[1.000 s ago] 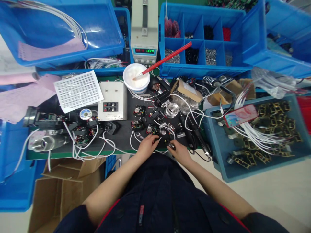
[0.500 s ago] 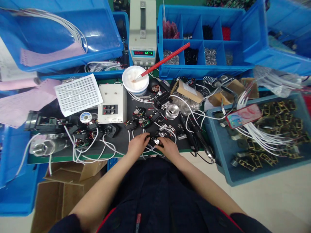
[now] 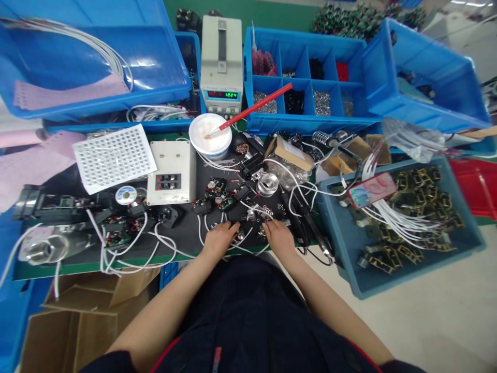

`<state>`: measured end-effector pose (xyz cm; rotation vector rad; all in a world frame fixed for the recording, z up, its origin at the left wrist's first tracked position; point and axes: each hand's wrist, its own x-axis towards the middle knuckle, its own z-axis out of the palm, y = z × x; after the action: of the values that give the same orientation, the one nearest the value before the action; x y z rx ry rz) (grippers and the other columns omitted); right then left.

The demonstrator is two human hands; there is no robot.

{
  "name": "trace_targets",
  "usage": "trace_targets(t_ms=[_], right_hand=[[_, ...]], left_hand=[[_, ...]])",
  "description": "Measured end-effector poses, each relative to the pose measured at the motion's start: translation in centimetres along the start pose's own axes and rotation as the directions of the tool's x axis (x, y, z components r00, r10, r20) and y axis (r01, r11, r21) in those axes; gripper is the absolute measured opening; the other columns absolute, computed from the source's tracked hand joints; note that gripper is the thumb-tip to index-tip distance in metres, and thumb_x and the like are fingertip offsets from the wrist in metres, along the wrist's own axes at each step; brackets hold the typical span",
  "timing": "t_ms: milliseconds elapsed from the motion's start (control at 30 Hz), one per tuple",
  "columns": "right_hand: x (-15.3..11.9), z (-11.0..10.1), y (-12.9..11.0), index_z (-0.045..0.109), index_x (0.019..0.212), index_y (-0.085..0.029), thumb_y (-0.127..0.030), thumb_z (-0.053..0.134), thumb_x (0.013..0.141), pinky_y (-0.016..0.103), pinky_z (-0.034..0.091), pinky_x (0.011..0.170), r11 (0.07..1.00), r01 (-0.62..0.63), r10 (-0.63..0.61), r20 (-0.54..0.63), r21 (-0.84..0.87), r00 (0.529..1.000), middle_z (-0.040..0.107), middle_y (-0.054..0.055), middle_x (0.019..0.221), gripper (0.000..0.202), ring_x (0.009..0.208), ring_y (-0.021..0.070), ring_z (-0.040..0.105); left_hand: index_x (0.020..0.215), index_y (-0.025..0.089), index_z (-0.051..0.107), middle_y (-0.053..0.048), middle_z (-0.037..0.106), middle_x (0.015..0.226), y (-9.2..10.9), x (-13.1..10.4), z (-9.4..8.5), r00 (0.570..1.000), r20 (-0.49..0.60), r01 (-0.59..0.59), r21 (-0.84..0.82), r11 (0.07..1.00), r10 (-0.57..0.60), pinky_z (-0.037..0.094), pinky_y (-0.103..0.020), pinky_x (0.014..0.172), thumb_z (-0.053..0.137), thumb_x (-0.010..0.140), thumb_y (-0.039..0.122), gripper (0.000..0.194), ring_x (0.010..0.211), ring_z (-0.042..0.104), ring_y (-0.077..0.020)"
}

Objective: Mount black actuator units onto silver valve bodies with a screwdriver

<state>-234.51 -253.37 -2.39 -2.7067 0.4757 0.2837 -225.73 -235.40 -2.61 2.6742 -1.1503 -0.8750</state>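
Observation:
Near the front edge of the black mat, my left hand (image 3: 221,239) has its fingers closed around a small metal and black part (image 3: 238,234), with a white cable beside it. To its right, my right hand (image 3: 278,237) reaches over small metal pieces; its fingers are bent and whatever they pinch is too small to make out. Small rings (image 3: 267,210) lie just beyond the right fingers. Small circuit assemblies (image 3: 220,194) with white cables sit ahead of the left hand. A clear round dish (image 3: 267,184) stands behind the rings.
Soldering tools (image 3: 318,233) lie right of my right hand. A grey-blue bin (image 3: 344,259) of brass parts, with a phone (image 3: 373,190) on it, stands farther right. A white bowl (image 3: 210,150) holds a red brush (image 3: 256,106). A switch box (image 3: 171,155) stands left, a power supply (image 3: 221,46) behind.
My hands have moved apart; the right one now reaches among the small metal pieces, away from the part held near the left. The camera view has also shifted.

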Motion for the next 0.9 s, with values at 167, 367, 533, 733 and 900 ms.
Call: trace_targets(t_ms=[167,367,533,733,900], right_hand=[[1.1,-1.7,0.2,0.064,0.082,-0.012,-0.036,0.039,0.09,0.036,0.045,0.065,0.98,-0.086,0.115,0.161,-0.178,0.98,0.064,0.015,0.076,0.035,0.073,0.0263,0.062],[3.3,-1.3,0.2,0.063,0.084,-0.012,-0.038,0.055,0.081,0.036,0.047,0.068,0.967,-0.07,0.148,0.312,-0.245,0.938,0.065,0.01,0.082,0.027,0.077,0.0216,0.062],[2.4,-2.5,1.5,0.063,0.081,-0.017,-0.038,0.045,0.084,0.032,0.043,0.061,0.982,-0.039,0.1,0.331,-0.185,0.939,0.064,0.009,0.072,0.028,0.071,0.0235,0.062],[1.1,-5.6,3.1,0.056,0.092,-0.018,-0.04,0.027,0.091,0.024,0.042,0.066,0.987,0.153,-0.163,0.366,0.056,0.916,0.062,0.003,0.076,0.036,0.072,0.016,0.058],[2.9,-8.3,3.6,0.06,0.084,-0.02,-0.043,0.028,0.091,0.021,0.042,0.061,0.951,0.285,-0.307,0.499,0.122,0.811,0.062,0.0,0.072,0.04,0.067,0.0137,0.057]], left_hand=[[0.118,0.03,0.046,-0.008,0.053,0.1,0.3,-0.1,-0.8,0.984,0.022,-0.176,0.041,0.984,0.175,0.046,-0.03,0.062,0.034,0.088,0.014,0.037,0.089,0.051,-0.0228],[0.121,0.039,0.043,-0.003,0.053,0.098,0.2,-0.7,0.2,0.961,0.01,-0.275,-0.072,0.959,0.276,0.047,-0.028,0.067,0.038,0.086,0.012,0.044,0.09,0.052,-0.0199],[0.133,0.022,0.027,-0.007,0.053,0.107,-0.1,-1.8,1.9,0.992,-0.08,-0.119,-0.286,0.951,0.1,0.047,-0.028,0.083,0.049,0.084,0.021,0.054,0.096,0.054,-0.0169],[0.122,0.019,0.045,-0.007,0.058,0.108,0.4,-1.4,3.1,0.992,-0.109,0.001,-0.487,0.873,-0.062,0.045,-0.027,0.086,0.058,0.079,0.036,0.048,0.095,0.057,-0.0168],[0.12,0.027,0.049,-0.005,0.06,0.107,1.0,-1.0,2.7,0.989,-0.121,0.005,-0.568,0.823,-0.089,0.043,-0.033,0.088,0.058,0.077,0.041,0.046,0.099,0.057,-0.0213]])
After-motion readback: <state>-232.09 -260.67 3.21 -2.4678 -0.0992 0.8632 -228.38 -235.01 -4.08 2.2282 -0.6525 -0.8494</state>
